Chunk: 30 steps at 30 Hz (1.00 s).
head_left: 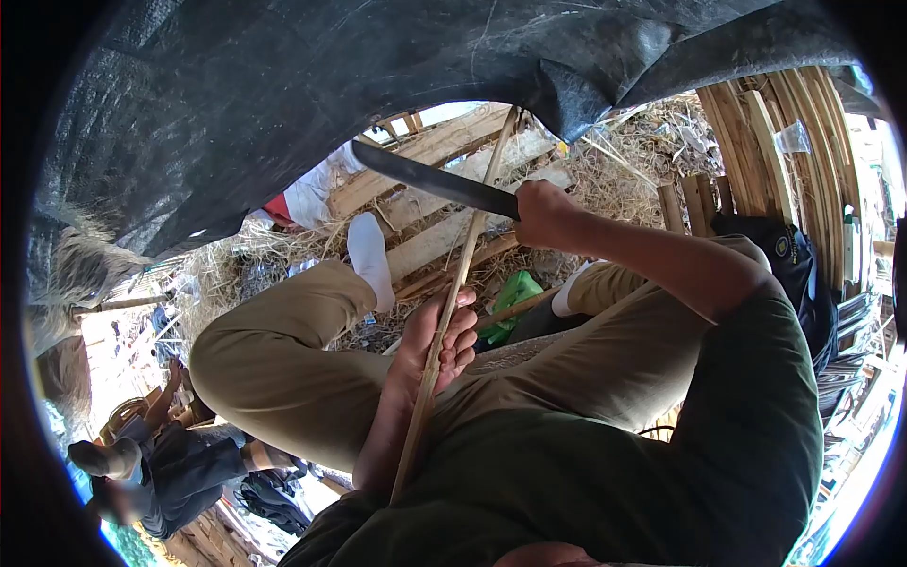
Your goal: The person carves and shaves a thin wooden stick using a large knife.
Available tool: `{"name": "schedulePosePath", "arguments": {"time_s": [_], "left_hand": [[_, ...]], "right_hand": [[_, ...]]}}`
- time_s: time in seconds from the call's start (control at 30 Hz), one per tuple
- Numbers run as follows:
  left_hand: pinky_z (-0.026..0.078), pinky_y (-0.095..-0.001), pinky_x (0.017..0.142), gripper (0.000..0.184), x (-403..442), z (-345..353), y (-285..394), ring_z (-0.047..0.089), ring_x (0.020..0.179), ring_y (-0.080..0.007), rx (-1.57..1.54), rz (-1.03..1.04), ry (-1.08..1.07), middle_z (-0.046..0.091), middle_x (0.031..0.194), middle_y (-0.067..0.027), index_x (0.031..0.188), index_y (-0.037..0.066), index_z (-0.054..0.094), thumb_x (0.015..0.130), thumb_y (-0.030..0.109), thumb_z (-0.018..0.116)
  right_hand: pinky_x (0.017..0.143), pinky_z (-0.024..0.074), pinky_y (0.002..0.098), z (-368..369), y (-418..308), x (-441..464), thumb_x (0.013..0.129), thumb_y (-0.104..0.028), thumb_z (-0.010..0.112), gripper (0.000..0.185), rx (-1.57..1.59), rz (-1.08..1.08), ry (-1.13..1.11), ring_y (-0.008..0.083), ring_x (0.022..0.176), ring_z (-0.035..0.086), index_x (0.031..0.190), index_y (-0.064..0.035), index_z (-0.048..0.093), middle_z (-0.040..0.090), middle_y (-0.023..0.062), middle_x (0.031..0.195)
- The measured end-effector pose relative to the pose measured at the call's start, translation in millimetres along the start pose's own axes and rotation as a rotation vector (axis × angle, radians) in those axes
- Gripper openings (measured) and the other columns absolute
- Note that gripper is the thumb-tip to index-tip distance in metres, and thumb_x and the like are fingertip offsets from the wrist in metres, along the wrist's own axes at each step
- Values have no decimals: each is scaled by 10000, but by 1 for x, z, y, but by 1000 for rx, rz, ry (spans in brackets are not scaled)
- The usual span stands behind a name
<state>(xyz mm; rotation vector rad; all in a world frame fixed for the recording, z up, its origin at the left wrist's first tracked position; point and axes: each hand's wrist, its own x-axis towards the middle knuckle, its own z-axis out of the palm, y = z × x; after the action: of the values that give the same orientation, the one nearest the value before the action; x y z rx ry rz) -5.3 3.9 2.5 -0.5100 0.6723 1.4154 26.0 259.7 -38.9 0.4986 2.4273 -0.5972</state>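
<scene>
A long, thin wooden strip [460,274] runs from my torso up toward the dark sheet. My left hand [436,340] is wrapped round its lower part, fingers curled. In my right hand [546,214] is a machete [430,177] with a long dark blade, gripped at the handle, which my fingers hide. The blade points to the upper left and crosses the strip above my left hand. Whether the edge touches the wood I cannot tell.
A dark plastic sheet [283,85] hangs overhead. Wooden planks [435,156] lie over straw in front. At the right are stacked slats [756,151] and a black bag [789,255]. A green plastic bag [515,300] lies between my legs. Another person [189,472] is at lower left.
</scene>
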Motion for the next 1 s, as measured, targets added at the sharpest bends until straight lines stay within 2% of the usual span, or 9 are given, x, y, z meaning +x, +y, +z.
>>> {"name": "schedulePosePath", "arguments": {"time_s": [0.23,0.33,0.37,0.5,0.6,0.77,0.87,0.9,1.0], "left_hand": [[214,-222,326,252,-4,1,-3,291,335,-52,57,13,60,343,490,80,916,179,517,1059,362,418],[209,-223,331,245,-5,2,-2,297,341,-52,85,31,78,350,498,78,923,176,516,1051,369,438],[211,-222,332,245,-5,1,-2,298,342,-52,90,37,84,351,499,77,923,175,516,1051,369,439],[219,-221,336,246,0,-4,-1,300,345,-55,74,27,52,351,500,71,923,171,513,1049,372,447],[224,-221,336,230,-5,3,3,299,346,-54,70,38,91,347,501,69,918,170,513,1049,347,448],[231,-221,332,197,-5,5,2,298,342,-58,60,23,80,332,491,66,905,170,515,1044,292,448],[244,-220,320,195,-1,4,2,301,331,-61,2,-3,52,344,482,63,903,169,517,1045,283,445],[249,-219,315,197,2,3,2,304,327,-63,-20,-13,38,349,479,62,904,169,518,1046,283,443],[262,-221,299,216,-2,-1,1,318,317,-63,-67,11,-4,373,475,60,908,170,522,1056,298,430]], "right_hand": [[797,586,437,-25,26,16,784,-124,674,335,99,169,38,350,896,721,1045,84,640,698,250,965],[778,592,424,-2,-4,-7,796,-124,670,324,13,67,48,335,890,722,1050,74,636,699,237,963],[776,595,410,0,-6,-5,806,-126,662,339,-36,-53,-40,329,895,722,1079,72,631,693,241,974],[733,598,405,-18,9,9,814,-118,663,275,-16,167,3,290,893,724,1017,67,644,696,219,972],[706,601,404,-31,42,19,818,-118,667,272,12,110,77,274,862,726,1008,74,632,699,212,946],[708,583,451,15,-1,-8,772,-132,651,272,-1,-82,126,364,802,696,942,78,616,653,248,823],[792,594,415,3,16,1,814,-97,637,272,0,-33,125,336,873,724,1020,81,634,699,231,922],[755,599,414,-16,10,7,815,-103,643,262,-6,124,12,320,846,727,1007,76,633,698,228,930],[714,601,412,-19,42,30,817,-100,645,266,30,134,130,308,804,728,1013,79,631,695,221,930]]}}
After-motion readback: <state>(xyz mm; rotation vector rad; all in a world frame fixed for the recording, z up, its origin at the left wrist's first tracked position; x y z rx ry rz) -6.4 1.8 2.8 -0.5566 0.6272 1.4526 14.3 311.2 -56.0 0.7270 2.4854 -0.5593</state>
